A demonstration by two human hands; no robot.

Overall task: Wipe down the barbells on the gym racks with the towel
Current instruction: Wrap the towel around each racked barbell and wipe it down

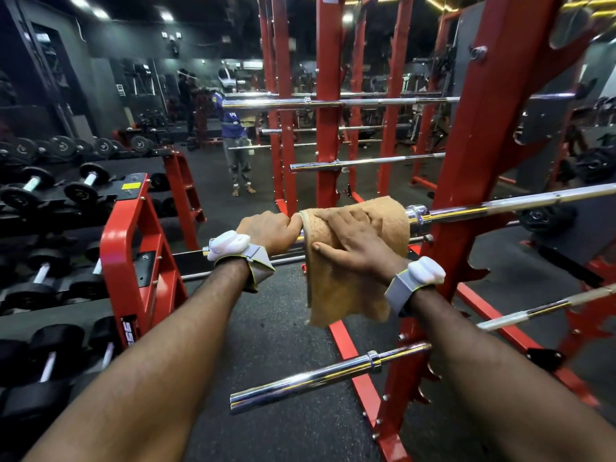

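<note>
A tan towel (350,288) is draped over the sleeve of a chrome barbell (500,204) that lies across the red rack (466,161). My right hand (353,238) lies on top of the towel with fingers wrapped over it and the bar. My left hand (270,228) grips the bare end of the same barbell just left of the towel's edge. Both wrists carry white sensor bands. A second barbell (316,378) sits lower on the rack, near me, and a third (540,311) sits to the right. More barbells (333,103) rest higher up behind.
A red dumbbell rack (133,248) with several black dumbbells stands at the left. A person (236,145) stands farther back on the dark rubber floor (273,345). The rack's red base rail (353,355) runs along the floor below my hands.
</note>
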